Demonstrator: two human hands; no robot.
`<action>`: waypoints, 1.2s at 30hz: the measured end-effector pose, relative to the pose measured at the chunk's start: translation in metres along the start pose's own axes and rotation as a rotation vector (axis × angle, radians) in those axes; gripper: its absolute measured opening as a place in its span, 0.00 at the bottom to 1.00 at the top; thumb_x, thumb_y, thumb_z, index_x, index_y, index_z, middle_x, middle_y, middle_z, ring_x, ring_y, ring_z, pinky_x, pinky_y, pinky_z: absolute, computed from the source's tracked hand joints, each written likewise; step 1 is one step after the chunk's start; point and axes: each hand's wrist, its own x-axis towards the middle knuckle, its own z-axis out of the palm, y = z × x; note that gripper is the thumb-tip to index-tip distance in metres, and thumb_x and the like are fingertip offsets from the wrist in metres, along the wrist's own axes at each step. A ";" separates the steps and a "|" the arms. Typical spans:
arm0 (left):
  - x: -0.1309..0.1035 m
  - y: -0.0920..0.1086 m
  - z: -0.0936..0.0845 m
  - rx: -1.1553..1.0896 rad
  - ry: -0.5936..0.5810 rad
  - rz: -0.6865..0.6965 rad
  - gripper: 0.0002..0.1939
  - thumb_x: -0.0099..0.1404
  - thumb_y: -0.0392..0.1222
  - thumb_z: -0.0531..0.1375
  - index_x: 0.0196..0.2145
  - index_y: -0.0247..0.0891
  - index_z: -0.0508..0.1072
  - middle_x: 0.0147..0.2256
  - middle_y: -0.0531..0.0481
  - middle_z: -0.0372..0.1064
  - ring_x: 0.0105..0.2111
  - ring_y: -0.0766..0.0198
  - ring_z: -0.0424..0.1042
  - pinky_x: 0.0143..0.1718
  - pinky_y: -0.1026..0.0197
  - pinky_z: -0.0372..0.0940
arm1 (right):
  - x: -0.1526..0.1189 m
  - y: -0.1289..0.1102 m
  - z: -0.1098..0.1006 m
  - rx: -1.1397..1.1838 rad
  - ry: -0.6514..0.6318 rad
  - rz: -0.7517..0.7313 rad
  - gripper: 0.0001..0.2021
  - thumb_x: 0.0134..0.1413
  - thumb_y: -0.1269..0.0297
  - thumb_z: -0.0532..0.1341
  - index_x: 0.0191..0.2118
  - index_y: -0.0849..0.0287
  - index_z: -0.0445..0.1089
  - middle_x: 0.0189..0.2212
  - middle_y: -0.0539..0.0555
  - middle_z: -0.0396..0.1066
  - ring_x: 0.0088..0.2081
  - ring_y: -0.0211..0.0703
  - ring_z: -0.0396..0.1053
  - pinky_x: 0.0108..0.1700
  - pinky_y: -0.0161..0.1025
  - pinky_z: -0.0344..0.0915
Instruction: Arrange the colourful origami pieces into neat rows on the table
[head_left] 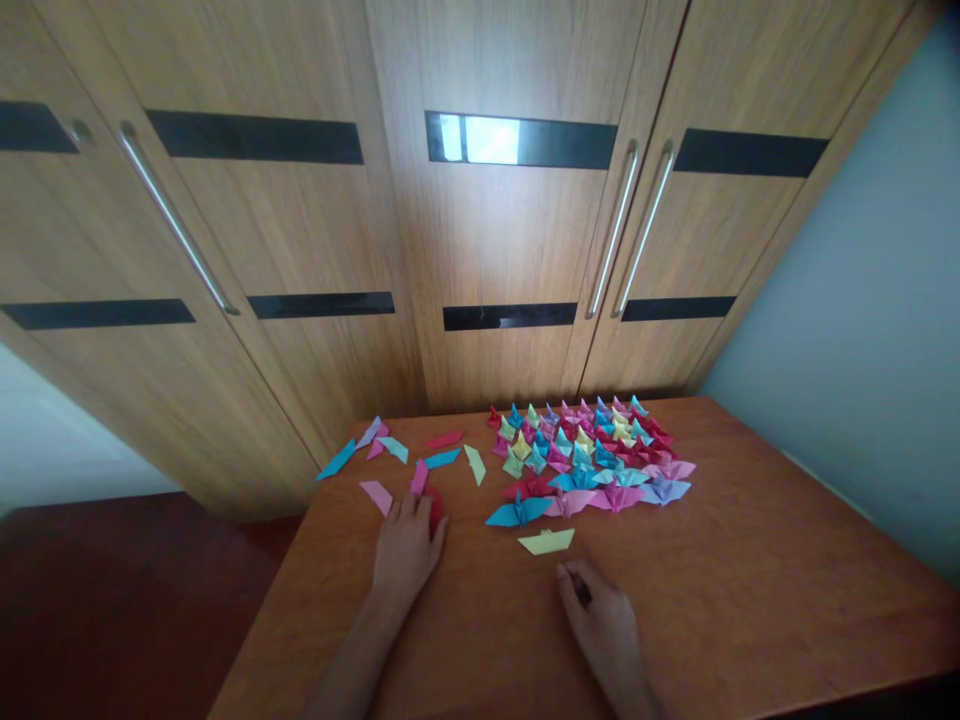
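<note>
My left hand lies on the table with its fingers stretched out. Its fingertips rest over a red folded paper piece, partly covered by the hand. A magenta strip and a pink strip lie just beyond the fingers. My right hand is curled, thumb and forefinger meeting, with nothing visible in them. Just ahead of it lies a pale yellow folded paper piece, apart from the fingertips. Behind that stand rows of folded paper cranes in several colours, a blue crane nearest.
More folded strips lie at the table's back left, among them a blue strip, a red strip and a pale green strip. A wooden wardrobe stands against the table's back edge. A pale wall rises at right.
</note>
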 end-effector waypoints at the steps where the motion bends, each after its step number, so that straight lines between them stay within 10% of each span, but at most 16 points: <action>1: -0.001 0.000 0.000 -0.014 -0.001 0.022 0.14 0.64 0.42 0.51 0.45 0.36 0.67 0.45 0.42 0.64 0.45 0.53 0.64 0.47 0.54 0.59 | 0.000 0.000 0.000 -0.002 -0.001 -0.003 0.17 0.59 0.54 0.49 0.28 0.54 0.70 0.23 0.49 0.73 0.23 0.39 0.70 0.28 0.31 0.61; 21: -0.033 -0.006 -0.008 -0.534 -0.035 0.150 0.12 0.62 0.38 0.54 0.43 0.43 0.69 0.44 0.48 0.70 0.43 0.58 0.70 0.47 0.55 0.65 | -0.001 -0.004 -0.001 -0.020 -0.008 0.015 0.15 0.58 0.55 0.50 0.29 0.53 0.70 0.25 0.49 0.74 0.24 0.40 0.71 0.28 0.31 0.61; 36: -0.029 0.160 -0.011 -0.528 -0.157 0.503 0.09 0.61 0.34 0.54 0.40 0.42 0.68 0.43 0.50 0.66 0.43 0.60 0.66 0.47 0.57 0.62 | 0.001 0.032 -0.039 0.185 0.245 0.173 0.21 0.54 0.47 0.53 0.33 0.60 0.73 0.26 0.54 0.74 0.27 0.43 0.70 0.29 0.32 0.63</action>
